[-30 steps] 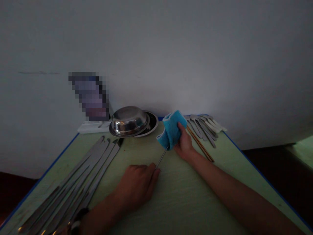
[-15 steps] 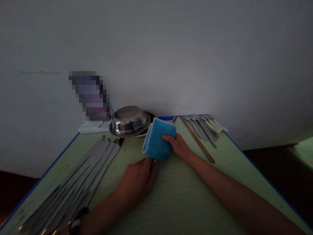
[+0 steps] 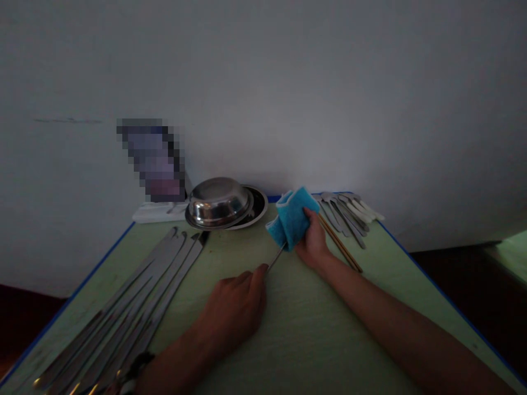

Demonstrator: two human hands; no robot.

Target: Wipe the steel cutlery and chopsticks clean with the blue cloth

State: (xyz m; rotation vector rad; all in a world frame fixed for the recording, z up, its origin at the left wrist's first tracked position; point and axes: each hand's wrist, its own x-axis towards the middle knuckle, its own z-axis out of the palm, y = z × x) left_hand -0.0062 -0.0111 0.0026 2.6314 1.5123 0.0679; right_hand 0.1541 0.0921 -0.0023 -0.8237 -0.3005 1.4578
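My left hand [image 3: 234, 307] rests on the green table [image 3: 313, 340], fingers closed on the near end of a thin metal utensil [image 3: 275, 258]. The utensil's far end disappears into a folded blue cloth [image 3: 291, 218]. My right hand [image 3: 315, 241] is wrapped round that cloth, gripping it about the hidden end of the utensil, near the back middle of the table.
Several long metal utensils [image 3: 135, 312] lie fanned out at the left. An upturned steel bowl [image 3: 217, 202] on a dark plate stands at the back by the wall. Chopsticks [image 3: 341, 247] and several spoons [image 3: 346, 211] lie at the back right. A blurred object leans at the back left.
My right hand slid the blue cloth down the utensil toward my left hand, then back up to the far end. My left hand stayed in place.
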